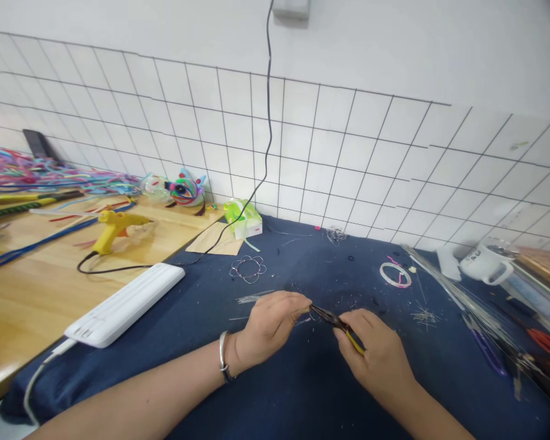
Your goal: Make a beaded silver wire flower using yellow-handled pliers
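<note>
My right hand (376, 351) is wrapped round the yellow-and-black handles of a pair of long-nose pliers (329, 317). The pliers point left, and their tips meet the fingertips of my left hand (270, 321). Those fingers are pinched together on a thin wire (312, 315), which curves just below the plier jaws. A silver bangle and a dark band circle my left wrist. Behind my left hand, straight thin wires (254, 297) lie on the dark blue cloth (297, 379). Farther back sits a wire ring with looped petals (248, 269).
At left are a white power strip (126, 302), a yellow glue gun (114, 229) and coloured pipe cleaners (27, 171). A green-and-white packet (244, 219) stands behind. At right are a white ring (395, 275), a mug (486, 264), wire bundles and purple-handled scissors (486, 349).
</note>
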A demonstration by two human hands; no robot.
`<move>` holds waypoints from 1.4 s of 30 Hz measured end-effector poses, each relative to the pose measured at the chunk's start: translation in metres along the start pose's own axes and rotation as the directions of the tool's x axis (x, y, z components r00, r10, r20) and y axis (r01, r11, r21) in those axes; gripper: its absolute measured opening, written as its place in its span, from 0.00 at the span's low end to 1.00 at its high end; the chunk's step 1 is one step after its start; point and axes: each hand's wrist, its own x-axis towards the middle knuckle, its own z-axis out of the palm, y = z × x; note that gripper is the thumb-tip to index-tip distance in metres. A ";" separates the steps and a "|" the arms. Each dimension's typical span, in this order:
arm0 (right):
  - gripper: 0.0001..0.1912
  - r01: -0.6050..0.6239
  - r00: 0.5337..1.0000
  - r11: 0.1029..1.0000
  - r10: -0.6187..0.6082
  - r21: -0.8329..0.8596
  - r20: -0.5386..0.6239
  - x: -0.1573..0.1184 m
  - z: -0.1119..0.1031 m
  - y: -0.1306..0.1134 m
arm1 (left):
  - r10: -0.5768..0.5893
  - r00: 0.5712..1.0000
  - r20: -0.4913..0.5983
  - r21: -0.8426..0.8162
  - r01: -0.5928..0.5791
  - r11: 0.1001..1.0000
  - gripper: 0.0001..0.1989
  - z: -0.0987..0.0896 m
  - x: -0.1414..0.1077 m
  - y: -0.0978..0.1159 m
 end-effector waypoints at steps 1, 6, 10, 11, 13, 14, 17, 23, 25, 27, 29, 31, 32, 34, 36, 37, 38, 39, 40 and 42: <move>0.08 0.006 1.000 1.000 -0.006 -0.005 -0.003 0.000 0.000 0.000 | 0.004 1.000 0.003 -0.002 -0.004 1.000 0.10 0.000 0.000 0.000; 0.06 0.027 1.000 0.999 -0.027 -0.026 -0.010 -0.002 0.000 0.001 | 0.000 1.000 0.015 -0.033 0.001 0.999 0.11 -0.001 -0.001 0.001; 0.07 0.048 0.998 0.997 -0.051 -0.066 -0.048 -0.002 0.002 0.002 | -0.224 0.971 0.081 -0.143 0.234 0.962 0.08 0.000 0.004 0.003; 0.07 0.052 0.997 0.995 -0.057 -0.080 -0.054 -0.003 0.002 0.002 | -0.308 0.945 0.113 -0.185 0.324 0.928 0.07 0.000 0.006 0.004; 0.08 0.058 0.996 0.993 -0.065 -0.106 -0.058 -0.003 0.004 0.002 | -0.423 0.888 0.177 -0.284 0.458 0.842 0.06 0.001 0.009 0.005; 0.08 0.060 0.996 0.991 -0.068 -0.118 -0.059 -0.003 0.005 0.002 | -0.459 0.863 0.210 -0.333 0.505 0.796 0.05 0.002 0.010 0.005; 0.08 0.064 0.996 0.988 -0.073 -0.141 -0.057 -0.003 0.006 0.003 | -0.512 0.807 0.294 -0.456 0.589 0.667 0.05 0.005 0.011 0.005; 0.08 0.059 0.996 0.987 -0.069 -0.150 -0.058 -0.002 0.006 0.005 | -0.494 0.786 0.372 -0.522 0.617 0.588 0.05 0.009 0.009 -0.003; 0.07 0.056 0.995 0.987 -0.067 -0.150 -0.070 -0.002 0.006 0.006 | -0.482 0.791 0.378 -0.507 0.612 0.607 0.05 0.009 0.009 -0.005; 0.07 0.055 0.994 0.987 -0.068 -0.151 -0.082 -0.002 0.007 0.007 | -0.480 0.785 0.391 -0.492 0.620 0.611 0.04 0.008 0.010 -0.007; 0.07 0.057 0.994 0.987 -0.071 -0.152 -0.088 -0.002 0.007 0.007 | -0.487 0.773 0.408 -0.478 0.635 0.607 0.04 0.008 0.011 -0.008; 0.07 0.057 0.994 0.987 -0.071 -0.150 -0.084 -0.002 0.007 0.007 | -0.490 0.766 0.416 -0.474 0.643 0.602 0.04 0.007 0.010 -0.009; 0.07 0.056 0.994 0.987 -0.069 -0.150 -0.081 -0.002 0.007 0.008 | -0.490 0.765 0.417 -0.475 0.644 0.600 0.04 0.007 0.010 -0.009; 0.07 0.050 0.995 0.987 -0.062 -0.150 -0.077 -0.001 0.006 0.008 | -0.488 0.767 0.417 -0.477 0.642 0.601 0.04 0.007 0.010 -0.010; 0.07 0.049 0.995 0.988 -0.061 -0.149 -0.078 -0.001 0.006 0.008 | -0.484 0.772 0.412 -0.481 0.636 0.603 0.05 0.007 0.010 -0.010; 0.07 0.048 0.995 0.988 -0.060 -0.148 -0.079 -0.001 0.006 0.008 | -0.485 0.774 0.407 -0.485 0.633 0.604 0.04 0.007 0.010 -0.010; 0.07 0.048 0.995 0.988 -0.060 -0.148 -0.078 -0.001 0.006 0.008 | -0.487 0.776 0.401 -0.488 0.631 0.603 0.04 0.008 0.009 -0.010; 0.06 0.046 0.995 0.988 -0.058 -0.148 -0.076 -0.001 0.006 0.008 | -0.491 0.777 0.394 -0.492 0.630 0.601 0.03 0.008 0.009 -0.010; 0.06 0.044 0.996 0.988 -0.055 -0.149 -0.073 -0.001 0.006 0.008 | -0.495 0.777 0.389 -0.496 0.629 0.598 0.03 0.008 0.009 -0.010; 0.06 0.041 0.996 0.988 -0.051 -0.152 -0.066 -0.001 0.006 0.008 | -0.504 0.775 0.381 -0.506 0.631 0.588 0.02 0.009 0.009 -0.011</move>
